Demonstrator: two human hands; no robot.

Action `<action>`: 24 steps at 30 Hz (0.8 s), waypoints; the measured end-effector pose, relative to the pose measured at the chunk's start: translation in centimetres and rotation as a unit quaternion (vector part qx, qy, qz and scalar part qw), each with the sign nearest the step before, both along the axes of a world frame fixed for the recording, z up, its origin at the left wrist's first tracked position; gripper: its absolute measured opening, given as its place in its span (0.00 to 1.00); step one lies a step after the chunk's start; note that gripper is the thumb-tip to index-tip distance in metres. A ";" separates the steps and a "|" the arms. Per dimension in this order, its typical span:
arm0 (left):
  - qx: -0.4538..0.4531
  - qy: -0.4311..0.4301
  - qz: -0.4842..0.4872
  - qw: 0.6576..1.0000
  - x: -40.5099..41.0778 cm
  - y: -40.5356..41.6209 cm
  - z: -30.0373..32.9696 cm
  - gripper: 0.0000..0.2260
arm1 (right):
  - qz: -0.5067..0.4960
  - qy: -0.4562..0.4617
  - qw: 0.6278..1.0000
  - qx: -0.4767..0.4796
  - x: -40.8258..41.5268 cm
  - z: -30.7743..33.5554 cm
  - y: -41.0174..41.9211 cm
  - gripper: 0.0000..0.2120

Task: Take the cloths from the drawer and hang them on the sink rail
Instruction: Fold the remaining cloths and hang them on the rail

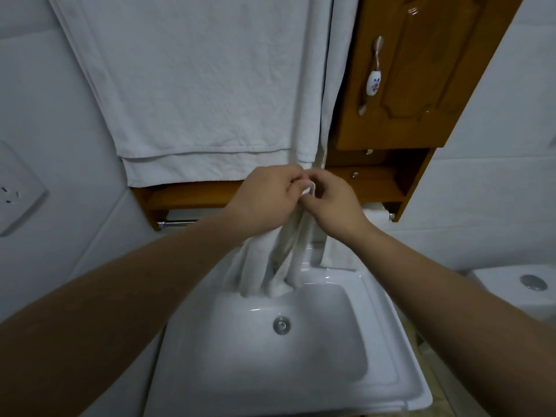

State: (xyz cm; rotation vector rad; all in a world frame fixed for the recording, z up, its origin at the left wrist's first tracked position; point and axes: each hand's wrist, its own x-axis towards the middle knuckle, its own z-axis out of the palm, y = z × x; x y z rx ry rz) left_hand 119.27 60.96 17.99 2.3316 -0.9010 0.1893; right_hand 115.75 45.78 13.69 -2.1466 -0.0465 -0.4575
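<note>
The left hand (264, 195) and the right hand (332, 203) both pinch the top of a white cloth (282, 263). It hangs bunched into the sink (391, 341), probably to find an edge for the rail (177, 224).

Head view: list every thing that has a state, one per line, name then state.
Left hand: closed on the bunched white cloth.
Right hand: pinching the cloth's top end.
Bunched white cloth: hanging, lower end touching the white ceramic sink.
Large white towel: hung flat.
Wooden cabinet door: shut.
Chrome sink drain: dry basin around it.
</note>
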 end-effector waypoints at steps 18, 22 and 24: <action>0.047 -0.147 0.018 0.988 2.3 0.3 1.5 0.12 | -0.142 -0.022 0.987 -0.073 0.9 -2.2 0.2 0.06; 0.045 -0.115 0.068 0.990 3.7 1.4 1.9 0.12 | -0.195 0.021 0.980 -0.025 -0.3 -4.4 -1.1 0.12; 0.056 -0.112 0.094 0.988 4.6 2.2 1.8 0.12 | -0.223 0.047 0.973 -0.021 -1.0 -5.8 -1.8 0.12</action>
